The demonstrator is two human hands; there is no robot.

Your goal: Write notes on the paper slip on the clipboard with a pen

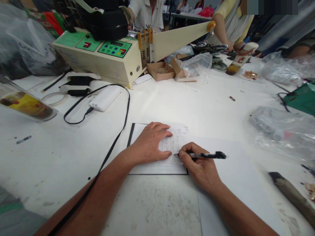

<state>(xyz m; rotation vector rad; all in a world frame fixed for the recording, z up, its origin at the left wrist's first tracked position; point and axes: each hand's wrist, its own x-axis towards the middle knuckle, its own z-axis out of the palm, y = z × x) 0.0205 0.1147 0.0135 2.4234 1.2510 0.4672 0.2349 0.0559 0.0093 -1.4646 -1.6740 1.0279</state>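
In front of me a notebook (157,168) with a dark edge lies on the white table, its page partly covered in handwriting. My left hand (151,142) rests flat on that page, fingers spread, holding nothing. A black pen (204,155) is pinched in my right hand (199,164), its tip touching or just above the writing near the page's right side. Under my right hand and forearm, a large white sheet of paper (236,164) reaches toward the lower right. The page beneath my left palm is hidden.
A cream machine (98,65) with green panels stands at the back left. Nearer are a white power bank (104,98) with a black cable and a clear cup (27,106). Rightward lie a plastic bag (280,131) and a dark-ended tool (290,193). Co-workers sit across the table.
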